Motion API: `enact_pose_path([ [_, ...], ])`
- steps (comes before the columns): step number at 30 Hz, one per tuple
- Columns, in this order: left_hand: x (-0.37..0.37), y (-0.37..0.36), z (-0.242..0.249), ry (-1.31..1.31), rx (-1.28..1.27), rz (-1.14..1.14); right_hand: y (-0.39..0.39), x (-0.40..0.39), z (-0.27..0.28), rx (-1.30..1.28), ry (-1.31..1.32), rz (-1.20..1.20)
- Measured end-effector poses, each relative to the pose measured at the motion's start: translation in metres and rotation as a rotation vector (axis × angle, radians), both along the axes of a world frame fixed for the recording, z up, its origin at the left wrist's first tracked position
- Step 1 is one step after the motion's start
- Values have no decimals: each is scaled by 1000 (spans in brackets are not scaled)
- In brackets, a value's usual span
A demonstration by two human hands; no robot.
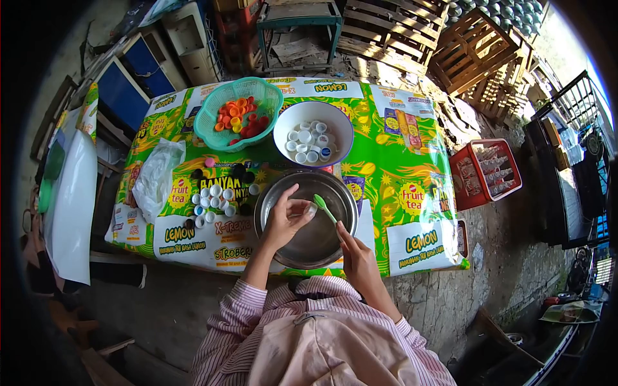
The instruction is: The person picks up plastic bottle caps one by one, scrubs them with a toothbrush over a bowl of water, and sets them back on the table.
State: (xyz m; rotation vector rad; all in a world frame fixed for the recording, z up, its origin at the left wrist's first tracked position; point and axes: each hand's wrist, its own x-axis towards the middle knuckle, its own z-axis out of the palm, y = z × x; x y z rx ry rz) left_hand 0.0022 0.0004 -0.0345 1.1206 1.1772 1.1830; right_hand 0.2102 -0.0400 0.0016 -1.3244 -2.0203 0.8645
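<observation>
Over a round metal basin (308, 252), my left hand (288, 217) pinches a small whitish cap (311, 209) between its fingers. My right hand (358, 256) grips a green brush (326, 208), whose head is beside the cap. Behind the basin, a white bowl (281, 132) holds several white caps (311, 138). A teal basket (205, 132) with red, orange and yellow caps (236, 116) stands to its left. Several white caps (215, 194) and some dark caps lie on the printed green cover, left of the basin.
A crumpled plastic bag (156, 180) lies on the table cover (412, 177) at the left. Right of the table stands a red crate (461, 157) with items in it. Wooden pallets (473, 55) and a green-framed stool (299, 22) are behind the table.
</observation>
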Motion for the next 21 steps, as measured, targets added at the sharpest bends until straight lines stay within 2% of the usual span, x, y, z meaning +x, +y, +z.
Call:
enact_pose_path([
  [1,-1,-1,1,2,2,-1,-4,-2,-2,2,2,-1],
  [3,-4,-4,2,-327,-205,-87,-8,-4,-9,120,139,1],
  [5,-4,-11,3,-328,-185,-132,-8,2,-7,15,82,-43],
  [7,-5,-12,10,-607,-194,-137,-8,4,4,41,147,-42],
  [8,-5,-12,11,-636,-172,-152,-12,3,10,62,154,-19],
  [12,-3,-11,14,-672,-187,-155,-21,-7,10,64,153,-59],
  [18,11,-11,15,-600,-39,-45,-27,-18,6,75,148,-88],
  [20,13,-10,13,-317,132,-46,-28,-17,9,75,144,-102],
  [21,15,-10,15,-316,130,-50,-29,-17,13,34,127,-92],
])
